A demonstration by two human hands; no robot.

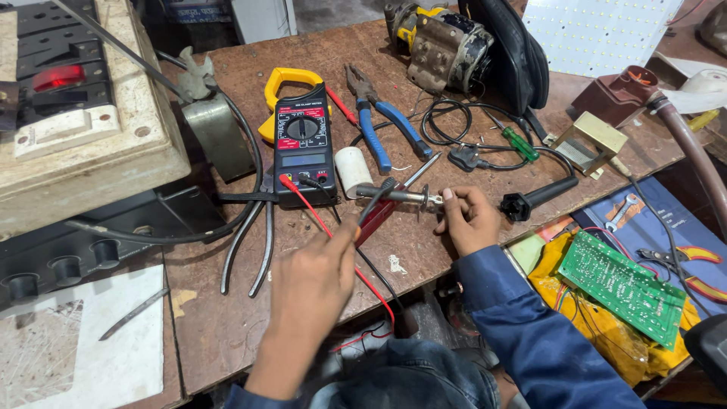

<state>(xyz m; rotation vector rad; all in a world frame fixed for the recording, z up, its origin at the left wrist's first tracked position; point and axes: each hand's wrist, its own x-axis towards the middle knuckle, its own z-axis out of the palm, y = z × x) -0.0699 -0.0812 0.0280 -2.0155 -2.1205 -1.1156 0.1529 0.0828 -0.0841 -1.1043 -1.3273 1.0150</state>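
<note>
Your bench [227, 318] is a worn brown wooden top crowded with tools. At its far left sits a big cream switch box [91, 144] with a red rocker, and at the far edge lies a dirty motor housing [443, 49] beside a white LED panel [598, 30]. To your right, off the bench edge, a green circuit board [625, 288] rests on yellow cloth.

Near the middle stands the black and red clamp meter [303, 144] with yellow jaws, its red and black leads running down toward you. Just right of it lie blue-handled pliers [382, 125], and a small white cylinder [352, 170] stands beside the meter's lower corner. A green-handled screwdriver [519, 144] lies further right among loops of black cable.

Your left hand [318, 280] is closed around the 2 test probes [379, 204], 1 red and 1 black, with their tips pointed up toward a thin metal shaft [397, 195] that lies across the bench just right of the white cylinder. Your right hand [469, 220], in a blue sleeve, pinches the right end of that shaft between fingertips and thumb, where a small disc sits on it. The 2 hands are near each other, with the probes touching or almost touching the shaft; you cannot tell which from this view
</note>
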